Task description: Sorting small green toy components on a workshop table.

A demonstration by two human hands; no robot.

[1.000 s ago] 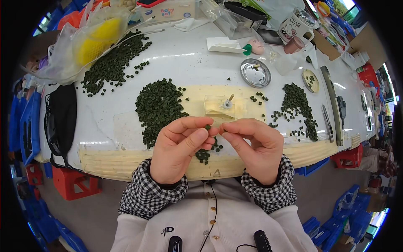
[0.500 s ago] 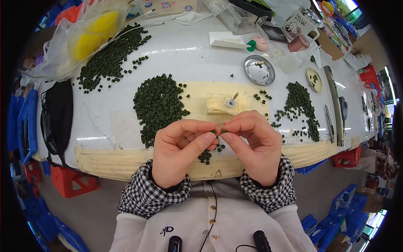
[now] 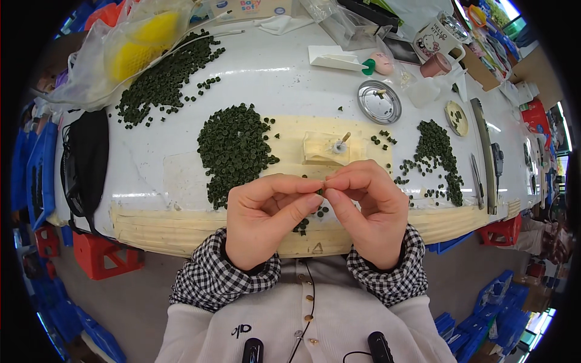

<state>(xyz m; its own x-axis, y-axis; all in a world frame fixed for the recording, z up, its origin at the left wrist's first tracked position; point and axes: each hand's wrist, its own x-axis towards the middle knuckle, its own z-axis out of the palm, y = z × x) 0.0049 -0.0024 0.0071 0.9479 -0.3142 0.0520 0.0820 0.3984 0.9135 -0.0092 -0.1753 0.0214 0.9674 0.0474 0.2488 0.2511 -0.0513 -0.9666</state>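
Both hands meet fingertip to fingertip over the near edge of the table. My left hand (image 3: 263, 218) is closed in a pinch on a small dark green cap-like part (image 3: 320, 192), mostly covered by the fingers. Thumb and forefinger of my right hand (image 3: 372, 212) are pinched against the same spot; what lies between them is nearly hidden. Several loose green parts (image 3: 301, 227) lie on the table just below the fingers. A large pile of the same parts (image 3: 233, 154) is beyond my left hand. Past the fingertips stands a pale block (image 3: 321, 148) with a short brown peg (image 3: 346, 137).
Another green heap (image 3: 160, 81) lies far left beside a clear bag with a yellow thing (image 3: 142, 51). At right are a scattered heap (image 3: 436, 148), a round metal lid (image 3: 379, 101), tweezers (image 3: 477, 179) and a long metal bar (image 3: 484, 154). A black bag (image 3: 85, 166) lies left.
The fingertips have come closer together, and the green bit seen at the right fingertips is now hidden. The whole table view has shifted slightly to the right.
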